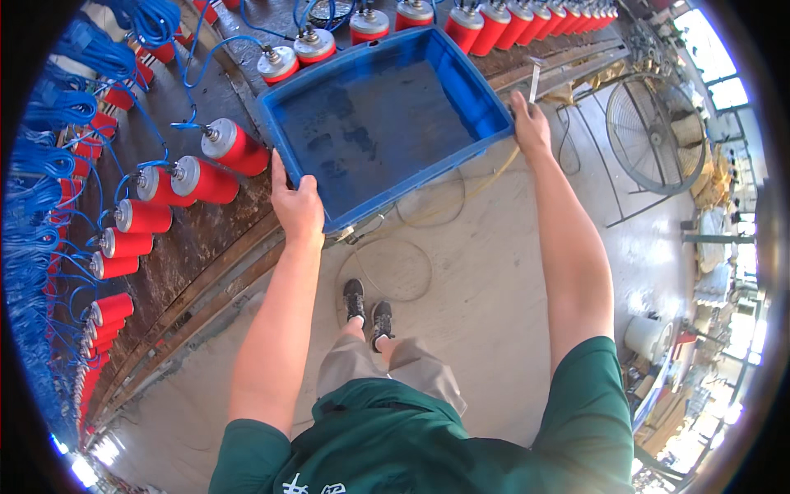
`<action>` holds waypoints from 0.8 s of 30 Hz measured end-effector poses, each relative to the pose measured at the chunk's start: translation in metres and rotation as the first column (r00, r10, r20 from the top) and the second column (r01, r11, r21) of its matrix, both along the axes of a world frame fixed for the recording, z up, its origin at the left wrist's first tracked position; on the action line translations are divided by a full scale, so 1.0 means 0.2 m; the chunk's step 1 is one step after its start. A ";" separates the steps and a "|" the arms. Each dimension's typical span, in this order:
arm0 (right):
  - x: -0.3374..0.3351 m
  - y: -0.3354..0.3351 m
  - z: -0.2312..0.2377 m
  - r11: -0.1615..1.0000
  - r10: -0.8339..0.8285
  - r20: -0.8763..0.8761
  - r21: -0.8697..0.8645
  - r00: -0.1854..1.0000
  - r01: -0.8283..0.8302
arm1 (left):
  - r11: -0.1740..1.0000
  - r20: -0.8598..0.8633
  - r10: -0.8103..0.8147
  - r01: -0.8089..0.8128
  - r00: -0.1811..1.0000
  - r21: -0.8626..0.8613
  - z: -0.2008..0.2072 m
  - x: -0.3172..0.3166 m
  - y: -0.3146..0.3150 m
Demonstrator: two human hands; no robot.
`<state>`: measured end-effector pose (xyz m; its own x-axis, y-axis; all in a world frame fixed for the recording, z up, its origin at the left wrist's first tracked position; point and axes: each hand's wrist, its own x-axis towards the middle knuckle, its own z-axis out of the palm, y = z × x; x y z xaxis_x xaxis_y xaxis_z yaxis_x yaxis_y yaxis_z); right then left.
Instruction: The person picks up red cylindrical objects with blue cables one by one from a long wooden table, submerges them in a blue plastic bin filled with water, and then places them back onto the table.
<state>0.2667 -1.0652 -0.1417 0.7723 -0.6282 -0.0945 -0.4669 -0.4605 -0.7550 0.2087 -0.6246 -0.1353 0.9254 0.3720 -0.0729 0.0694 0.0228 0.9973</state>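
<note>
A shallow blue plastic bin (485, 86) is held in front of me, tilted so its dark, stained bottom shows. My left hand (298, 202) grips its near left corner, thumb along the rim and fingers partly hidden against the outer wall. Closed on the right end is my right hand (529, 125). A thin, flat silver tool (535, 81) sticks up from that hand; its kind is unclear. Red cylinders with silver tops, such as this one (243, 151), stand close to the bin's left side, with blue cables running from them.
The bin's far side reaches the dark workbench (193, 255), where more red cylinders (502, 29) line up behind it. Bundled blue cables (62, 107) crowd the left. A large floor fan (656, 132) stands right; a hose (411, 276) loops on the floor near my shoes (380, 319).
</note>
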 end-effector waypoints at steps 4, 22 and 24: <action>-0.10 -0.34 0.00 0.936 -0.155 0.261 -0.269 0.953 0.226 | 0.999 -0.008 -0.014 0.014 1.000 0.032 -0.01 0.00 -0.05; 0.18 -1.32 1.29 0.973 0.220 0.755 -0.213 0.618 -0.085 | 0.882 -0.034 0.114 -0.086 0.993 0.463 -0.07 0.02 0.16; 0.11 -1.50 1.41 0.965 0.145 0.782 -0.248 0.606 0.089 | 0.889 -0.053 0.118 -0.082 0.992 0.451 -0.05 0.03 0.10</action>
